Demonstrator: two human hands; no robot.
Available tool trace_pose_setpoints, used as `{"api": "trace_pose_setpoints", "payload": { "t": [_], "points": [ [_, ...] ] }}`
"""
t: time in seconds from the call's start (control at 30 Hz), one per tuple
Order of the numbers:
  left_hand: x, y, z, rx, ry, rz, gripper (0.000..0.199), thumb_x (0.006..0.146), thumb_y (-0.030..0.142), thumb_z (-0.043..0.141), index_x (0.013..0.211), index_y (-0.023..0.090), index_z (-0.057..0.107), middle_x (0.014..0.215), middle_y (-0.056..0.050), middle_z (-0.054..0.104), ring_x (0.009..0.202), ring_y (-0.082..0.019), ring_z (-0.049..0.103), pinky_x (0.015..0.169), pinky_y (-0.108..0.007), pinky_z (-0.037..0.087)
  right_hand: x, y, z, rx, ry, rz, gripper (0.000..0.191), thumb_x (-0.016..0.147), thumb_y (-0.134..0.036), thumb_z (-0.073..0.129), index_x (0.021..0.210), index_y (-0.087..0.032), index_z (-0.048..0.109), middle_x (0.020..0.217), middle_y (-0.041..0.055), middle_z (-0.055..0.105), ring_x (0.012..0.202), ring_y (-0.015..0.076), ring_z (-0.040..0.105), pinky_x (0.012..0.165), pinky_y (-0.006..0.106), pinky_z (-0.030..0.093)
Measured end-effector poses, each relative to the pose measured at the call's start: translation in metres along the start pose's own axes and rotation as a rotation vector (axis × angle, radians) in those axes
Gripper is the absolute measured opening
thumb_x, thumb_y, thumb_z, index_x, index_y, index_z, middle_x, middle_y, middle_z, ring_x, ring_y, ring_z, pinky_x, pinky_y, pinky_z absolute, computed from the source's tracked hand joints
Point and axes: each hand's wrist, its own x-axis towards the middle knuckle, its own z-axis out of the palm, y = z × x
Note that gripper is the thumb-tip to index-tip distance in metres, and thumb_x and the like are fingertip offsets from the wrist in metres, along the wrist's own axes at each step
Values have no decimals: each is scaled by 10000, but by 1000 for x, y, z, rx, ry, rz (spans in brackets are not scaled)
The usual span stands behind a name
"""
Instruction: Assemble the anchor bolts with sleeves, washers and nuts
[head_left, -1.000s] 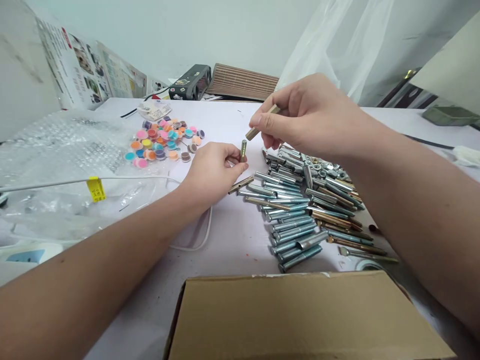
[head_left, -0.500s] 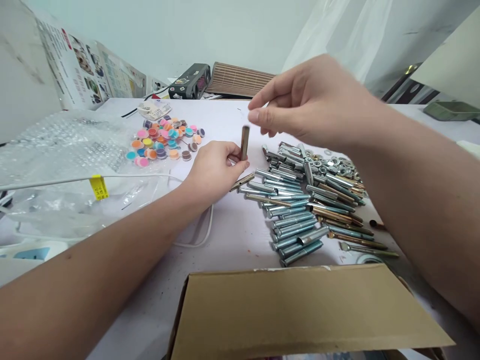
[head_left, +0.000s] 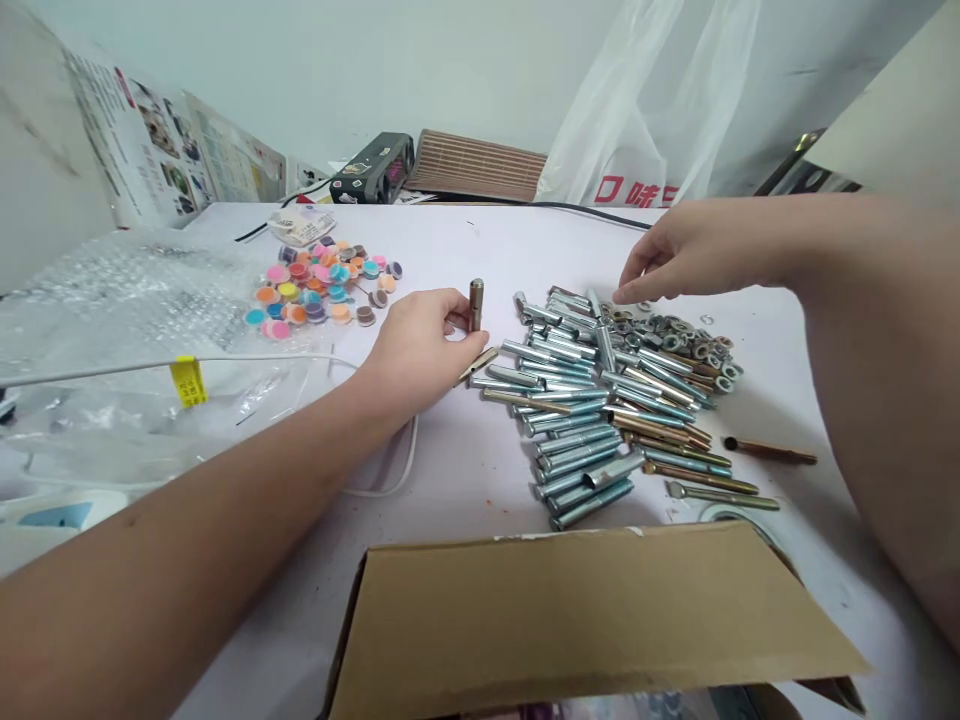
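My left hand (head_left: 424, 335) is closed around a brownish metal sleeve (head_left: 475, 308), held upright between thumb and fingers, with its shiny top showing. Just below those fingertips, another slotted sleeve (head_left: 478, 365) lies on the table. At the far side of the hardware pile, my right hand (head_left: 667, 262) hangs with fingers bent down and thumb slightly apart, beside small nuts and washers (head_left: 679, 335). I see nothing held in it. Between and in front of the hands lie many silver and brass-coloured bolts (head_left: 581, 445) and sleeves.
An open cardboard box (head_left: 600, 610) stands at the front edge. Colourful small paint pots (head_left: 322, 285) and bubble wrap (head_left: 127, 300) are at left, with a white cable (head_left: 247, 357). Behind are a black device (head_left: 373, 170), a slatted mat (head_left: 476, 165) and a plastic bag (head_left: 637, 130).
My right hand has moved from above the sleeve right and down to the nuts and washers. The upright sleeve in my left hand now shows a shiny top.
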Motion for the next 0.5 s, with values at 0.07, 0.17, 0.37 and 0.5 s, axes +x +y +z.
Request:
{"api": "trace_pose_setpoints", "payload": {
  "t": [0.07,0.17,0.37,0.5],
  "points": [
    [-1,1,-1,-2,-6,-6,183,769,305,688,877,166,741,858,-44,718,730,-186,590,771,-314,461,5,2,7,9,8,-43,213,1078,-89,907,924,-185,795,887,44,639,751,269,624,509,296,452],
    [-2,3,-2,-36,-9,-22,205,767,328,703,891,170,744,818,-35,701,710,-171,577,753,-301,461,13,7,15,31,25,-50,206,1072,-127,883,908,-203,785,873,33,635,731,276,620,504,322,456],
    [-2,-3,1,-206,36,-1,267,799,366,705,958,153,729,823,-28,689,696,-136,564,647,-248,430,23,11,28,174,-68,-25,303,1136,-143,827,852,-237,783,811,-7,629,780,289,625,610,348,458],
    [-1,-7,2,-211,15,22,254,834,377,682,936,149,729,800,-25,689,685,-130,557,631,-244,414,15,9,26,281,-137,-22,377,1189,-20,703,859,-181,788,813,27,634,763,248,618,644,319,457]
  ]
}}
